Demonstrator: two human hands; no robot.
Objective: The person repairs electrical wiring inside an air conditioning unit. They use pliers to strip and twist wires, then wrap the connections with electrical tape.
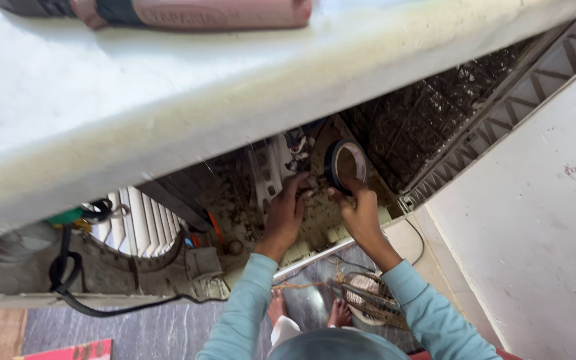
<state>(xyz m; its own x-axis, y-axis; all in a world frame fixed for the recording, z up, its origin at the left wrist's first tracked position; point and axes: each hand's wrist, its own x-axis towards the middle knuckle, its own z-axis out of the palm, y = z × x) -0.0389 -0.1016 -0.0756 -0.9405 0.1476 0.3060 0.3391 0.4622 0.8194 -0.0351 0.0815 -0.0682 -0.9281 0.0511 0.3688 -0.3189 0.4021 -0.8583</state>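
I look down into an open air cooler cabinet [168,120] with a dirty interior. My right hand [358,210] holds a roll of black tape [345,163] upright by its lower edge. My left hand [288,207] pinches something small just left of the roll, close to a bundle of wires [296,148]; what it pinches is too small to tell. Both sleeves are light blue.
A pink power drill [188,12] lies on the cooler's white top. A white fan housing with a black cable [68,280] sits at lower left. A dusty mesh pad panel [428,120] and white wall [541,213] stand at right. My bare feet [308,310] stand on dark floor.
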